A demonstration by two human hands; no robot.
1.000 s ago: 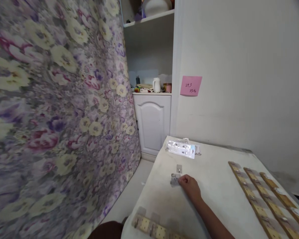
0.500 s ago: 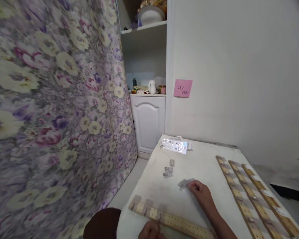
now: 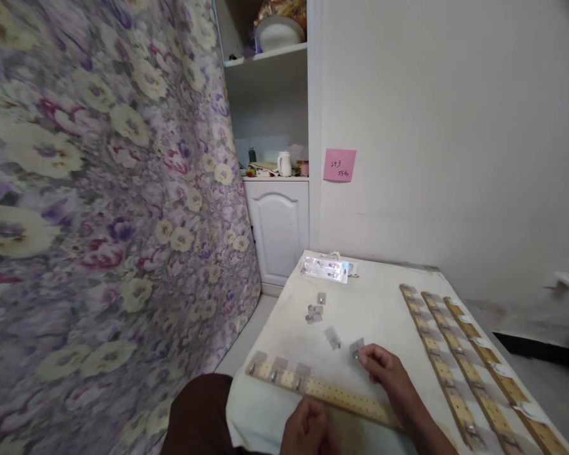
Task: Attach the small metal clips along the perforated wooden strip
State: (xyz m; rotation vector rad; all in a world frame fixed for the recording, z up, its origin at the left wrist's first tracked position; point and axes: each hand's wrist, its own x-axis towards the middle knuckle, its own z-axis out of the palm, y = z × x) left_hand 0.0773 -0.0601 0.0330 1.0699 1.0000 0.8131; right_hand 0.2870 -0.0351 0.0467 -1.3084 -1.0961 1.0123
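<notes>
My right hand [image 3: 382,368] pinches a clear adhesive hook [image 3: 356,345], a see-through square with a small metal hook, over the white table. Just left of it lies another clear hook [image 3: 332,337], apart from my fingers. My left hand [image 3: 309,424] is closed at the front edge, by a perforated wooden strip [image 3: 341,397]; whether anything is inside its fingers is hidden. Three clear hooks [image 3: 298,379] sit along the strip's left part, their clear squares reaching past its far edge. Farther back, several loose hooks [image 3: 314,313] lie in a small group.
Clear hook packaging [image 3: 326,268] lies at the table's far end. Three more wooden strips [image 3: 439,354] with hooks run along the right side. A flowered curtain [image 3: 123,221] hangs on the left, and a white wall [image 3: 431,126] stands behind the table [image 3: 379,297].
Two clear hooks lay close together by my right fingers; now one is pinched in my right hand and the other lies apart to the left. My left hand has shifted right along the strip.
</notes>
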